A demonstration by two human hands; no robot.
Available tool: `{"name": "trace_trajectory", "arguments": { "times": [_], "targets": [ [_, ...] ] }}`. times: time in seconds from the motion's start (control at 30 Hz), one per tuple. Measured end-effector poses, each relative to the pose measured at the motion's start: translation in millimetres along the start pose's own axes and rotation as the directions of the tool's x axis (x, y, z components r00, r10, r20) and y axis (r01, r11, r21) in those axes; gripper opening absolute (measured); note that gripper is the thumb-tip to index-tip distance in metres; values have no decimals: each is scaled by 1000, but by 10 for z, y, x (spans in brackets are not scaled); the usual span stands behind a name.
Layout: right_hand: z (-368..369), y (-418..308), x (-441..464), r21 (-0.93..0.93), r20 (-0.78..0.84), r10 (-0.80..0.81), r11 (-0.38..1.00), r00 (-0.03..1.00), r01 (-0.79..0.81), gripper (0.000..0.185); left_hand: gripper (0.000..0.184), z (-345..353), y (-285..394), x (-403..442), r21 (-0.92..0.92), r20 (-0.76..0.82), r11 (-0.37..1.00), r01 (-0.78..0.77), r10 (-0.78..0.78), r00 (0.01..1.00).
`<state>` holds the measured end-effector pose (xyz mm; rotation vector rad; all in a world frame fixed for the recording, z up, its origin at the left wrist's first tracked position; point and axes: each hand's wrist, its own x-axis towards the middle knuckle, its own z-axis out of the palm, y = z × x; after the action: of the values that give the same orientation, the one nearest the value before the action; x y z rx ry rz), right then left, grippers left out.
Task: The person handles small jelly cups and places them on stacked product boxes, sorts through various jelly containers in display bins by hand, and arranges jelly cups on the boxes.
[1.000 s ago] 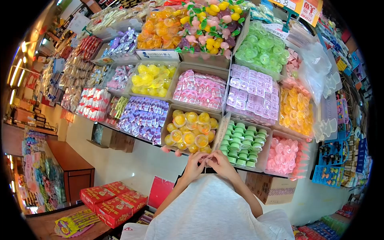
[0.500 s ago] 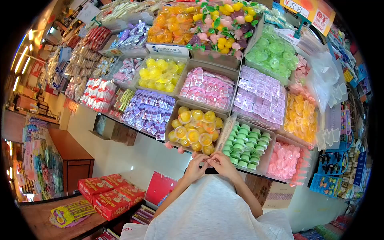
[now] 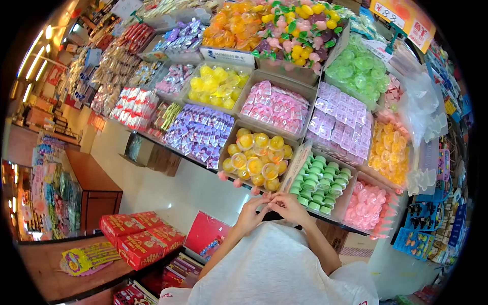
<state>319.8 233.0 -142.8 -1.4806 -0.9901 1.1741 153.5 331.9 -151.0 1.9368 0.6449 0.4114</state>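
My left hand (image 3: 251,213) and my right hand (image 3: 290,208) meet at the front edge of the candy display, fingertips pinched together. Whatever lies between them is too small or hidden to make out. Right behind them is a bin of yellow jelly cups (image 3: 256,157). Just to the right stands a bin of green-lidded cups (image 3: 320,183). Small pink pieces (image 3: 238,183) hang along the edge under the yellow cups, close to my left fingers.
Pink jelly cups (image 3: 367,202), lilac cups (image 3: 339,122) and purple packets (image 3: 198,133) fill neighbouring bins. Red boxes (image 3: 147,239) lie on a wooden counter (image 3: 43,267) at lower left. A clear plastic bag (image 3: 417,99) hangs at the right, below a price sign (image 3: 401,23).
The view has shifted slightly, so the display sits farther right in it. My hands stay together at the edge, fingers still pinched.
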Motion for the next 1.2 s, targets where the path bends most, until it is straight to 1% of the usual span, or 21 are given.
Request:
{"name": "trace_trajectory", "arguments": {
  "times": [0.13, 0.23, 0.3, 0.33, 0.4, 0.53, 0.6, 0.7, 0.73, 0.77, 0.8, 0.9, 1.0, 1.1, 1.17, 1.2],
  "targets": [
    [81, -123, -10, -91, 104, -19, 995, 994, 29, 15, 25, -49, 79, -212, -36, -73, 996, 83, -86, 994],
    [195, -74, -23, -198, 148, -135, 967, 980, 163, 16, 24, -75, 147, -394, -43, -136, 990, 135, -139, 981],
    [252, -89, -55, -254, 185, -157, 946, 970, 202, 18, 24, -20, 141, -545, -59, -183, 986, 158, -167, 969],
    [283, -109, -92, -282, 202, -164, 935, 966, 218, 19, 23, 15, 133, -621, -65, -198, 981, 184, -194, 961],
    [335, -145, -152, -267, 257, -102, 948, 961, 172, 19, 23, 67, 147, -716, -82, -225, 970, 230, -243, 943],
    [358, -212, -277, -255, 299, -42, 959, 953, 122, 20, 21, 168, 266, -868, -77, -317, 988, 133, -150, 936],
    [397, -249, -390, -280, 267, -68, 949, 961, 145, 21, 22, 278, 278, -947, -65, -378, 994, 88, -107, 920],
    [434, -293, -589, -336, 243, -72, 929, 967, 154, 19, 24, 420, 307, -1107, -140, -388, 985, 100, -147, 910],
    [433, -299, -657, -356, 241, -69, 922, 968, 154, 19, 24, 463, 291, -1156, -133, -370, 985, 107, -150, 917],
    [421, -257, -715, -426, 257, -110, 879, 960, 214, 18, 25, 510, 270, -1215, -127, -351, 985, 119, -156, 923],
    [412, -238, -774, -440, 268, -106, 871, 958, 220, 18, 25, 558, 273, -1279, -120, -334, 984, 132, -166, 928],
    [416, -194, -912, -457, 308, -96, 858, 947, 235, 18, 25, 647, 393, -1435, -75, -383, 995, 71, -94, 919],
    [463, -161, -998, -438, 365, -90, 862, 927, 256, 18, 23, 738, 440, -1627, -68, -429, 993, 101, -121, 895],
    [586, -142, -1059, -424, 446, -84, 857, 891, 293, 16, 24, 875, 389, -1860, -79, -549, 995, 65, -98, 830],
    [697, -120, -1091, -422, 509, -58, 853, 859, 307, 15, 25, 924, 383, -2037, -112, -563, 984, 139, -179, 807],
    [755, -73, -1112, -390, 531, -65, 866, 845, 313, 15, 26, 939, 390, -2139, -131, -569, 975, 178, -221, 792]
  ]
}}
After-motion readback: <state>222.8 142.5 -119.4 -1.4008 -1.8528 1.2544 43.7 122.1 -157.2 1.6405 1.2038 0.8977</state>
